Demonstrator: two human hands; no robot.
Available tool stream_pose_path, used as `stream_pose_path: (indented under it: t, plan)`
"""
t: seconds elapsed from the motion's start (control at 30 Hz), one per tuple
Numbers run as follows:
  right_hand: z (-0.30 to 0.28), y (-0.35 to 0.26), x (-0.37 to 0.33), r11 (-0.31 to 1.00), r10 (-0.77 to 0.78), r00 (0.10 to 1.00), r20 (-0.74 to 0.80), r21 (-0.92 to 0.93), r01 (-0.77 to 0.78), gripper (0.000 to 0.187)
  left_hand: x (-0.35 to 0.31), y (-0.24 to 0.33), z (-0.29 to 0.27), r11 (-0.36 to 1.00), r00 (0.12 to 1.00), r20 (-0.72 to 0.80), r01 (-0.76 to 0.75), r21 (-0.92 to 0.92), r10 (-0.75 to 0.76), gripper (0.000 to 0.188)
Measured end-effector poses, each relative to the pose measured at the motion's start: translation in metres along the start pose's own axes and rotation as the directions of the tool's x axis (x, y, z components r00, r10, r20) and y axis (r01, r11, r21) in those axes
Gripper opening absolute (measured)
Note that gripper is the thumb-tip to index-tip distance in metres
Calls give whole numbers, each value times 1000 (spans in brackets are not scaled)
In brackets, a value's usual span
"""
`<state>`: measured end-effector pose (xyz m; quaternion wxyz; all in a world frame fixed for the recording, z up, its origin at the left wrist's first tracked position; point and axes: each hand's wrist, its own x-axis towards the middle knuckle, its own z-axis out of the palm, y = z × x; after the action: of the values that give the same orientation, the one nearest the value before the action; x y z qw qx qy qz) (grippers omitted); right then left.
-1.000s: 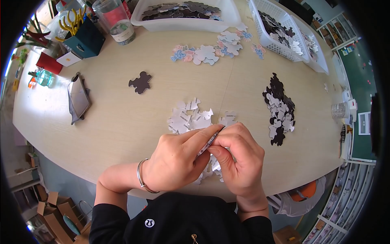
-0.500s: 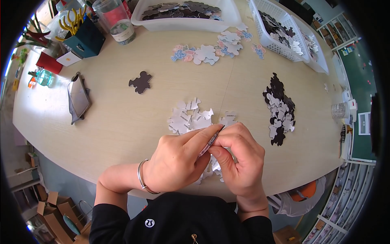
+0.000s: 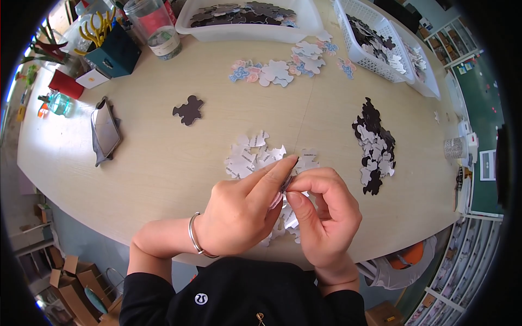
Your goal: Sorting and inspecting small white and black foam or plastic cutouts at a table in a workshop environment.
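Between both hands (image 3: 234, 214) (image 3: 331, 217), thin piece (image 3: 277, 200), dark and pinkish

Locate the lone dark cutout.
In the head view, the dark cutout lies left of centre, above and left of the white scraps and the left hand.

Pale desk (image 3: 147, 174): left grip (image 3: 234, 214) and right grip (image 3: 330, 217), pinching one thin piece (image 3: 277, 200); white scraps (image 3: 239, 162) beneath; dark flower-shaped cutout (image 3: 188, 111), left; black-and-white pile (image 3: 374, 145), right; translucent bin (image 3: 250, 35), white basket (image 3: 375, 58), far side
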<state>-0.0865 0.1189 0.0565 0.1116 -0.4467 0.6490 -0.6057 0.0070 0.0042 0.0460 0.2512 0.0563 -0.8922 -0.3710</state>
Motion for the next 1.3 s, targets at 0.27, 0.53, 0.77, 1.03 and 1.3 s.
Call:
stream_pose_path:
  t: [0.27, 0.53, 0.77, 1.03, 1.3]
  plan:
    - [15, -4, -3, 999, 46, 992, -115, 2, -46, 13, 0, -12, 11, 945, 962, -183, -146, 291, 205, 53]
    - [15, -6, -2, 998, 53, 994, -100, -18, -55, 11, 1, -12, 10, 929, 961, -178, -138, 344, 209, 48]
    - [9, -7, -2, 997, -12, 999, -30, -78, 9, 6, 1, -13, 12, 917, 956, -188, -143, 373, 226, 48]
    - [9, 3, -4, 999, -10, 991, -130, -54, 3, 9, 1, -9, 10, 958, 968, -178, -126, 259, 176, 53]
    - [13, -5, -5, 1000, 9, 991, -137, -13, -11, 14, 0, -9, 10, 971, 973, -168, -122, 206, 158, 55]
